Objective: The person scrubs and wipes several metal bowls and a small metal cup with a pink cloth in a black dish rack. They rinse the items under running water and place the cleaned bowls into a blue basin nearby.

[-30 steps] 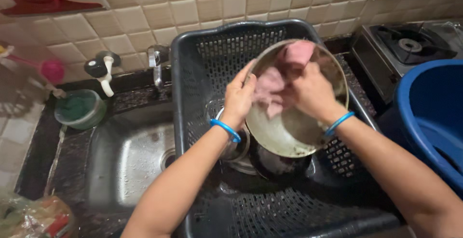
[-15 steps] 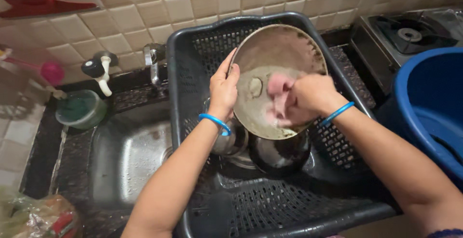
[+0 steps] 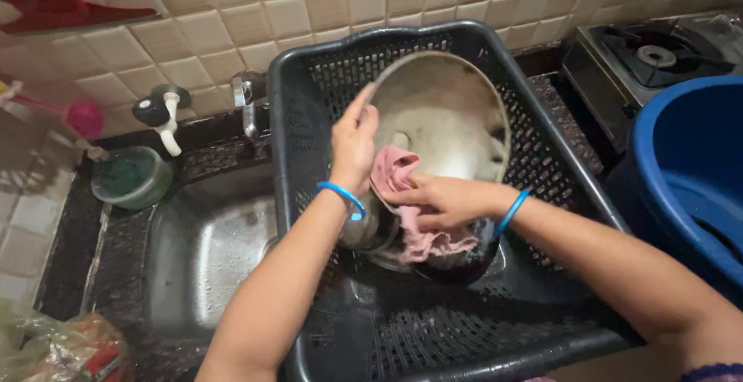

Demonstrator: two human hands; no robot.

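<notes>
A round steel pan (image 3: 449, 119) stands tilted on its edge inside a dark plastic basket (image 3: 309, 72). My left hand (image 3: 354, 143) grips the pan's left rim. A pink cloth (image 3: 402, 196) is bunched against the pan's lower inside, and my right hand (image 3: 445, 200) presses on it. Both wrists wear blue bangles. Other steel vessels (image 3: 371, 231) lie under the pan in the basket, partly hidden.
A steel sink (image 3: 209, 250) lies to the left, with a tap (image 3: 246, 103) at the tiled wall. A green bowl (image 3: 131, 177) sits at the sink's corner. A blue tub (image 3: 689, 173) and a gas stove (image 3: 658, 53) are on the right. A plastic bag (image 3: 62, 351) lies bottom left.
My right hand has dragged the pink cloth from the upper middle of the pan down to its lower edge. The left hand stayed on the rim. The camera moved closer.
</notes>
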